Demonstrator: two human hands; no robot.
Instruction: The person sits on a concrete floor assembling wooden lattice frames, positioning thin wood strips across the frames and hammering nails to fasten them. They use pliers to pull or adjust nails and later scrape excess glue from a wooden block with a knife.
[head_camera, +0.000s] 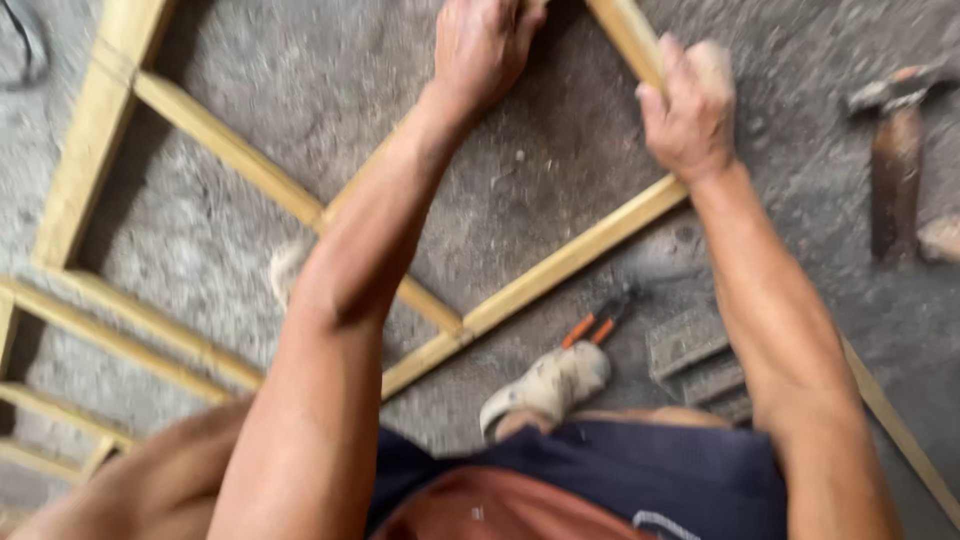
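So the wooden frame (250, 165) is laid flat on the concrete floor (560, 150), and from the look of it most of the slats are already joined: the long outer rail on the left, a couple of cross slats and the diagonal-looking piece running toward the lower middle all seem to be fixed at their meeting points. What looks unfinished is the far corner at the top, where both hands are placed. The right hand (690, 110) is closed around the slat that runs up toward the top edge, fingers wrapped over it. The left hand (482, 45) is pressed down at the top of the picture, fingers curled, but whether anything is actually gripped under it can't be told, since it's partly cut off and blurred.

A hammer (895, 165) is left lying well off to the right, untouched, and orange-handled pliers (600, 322) are set down near a pale shoe (548, 385), just beside a ridged grey block (695, 360). The floor is rough, dusty grey concrete, stained and gritty. Nothing of walls or the wider room is shown, only bare ground
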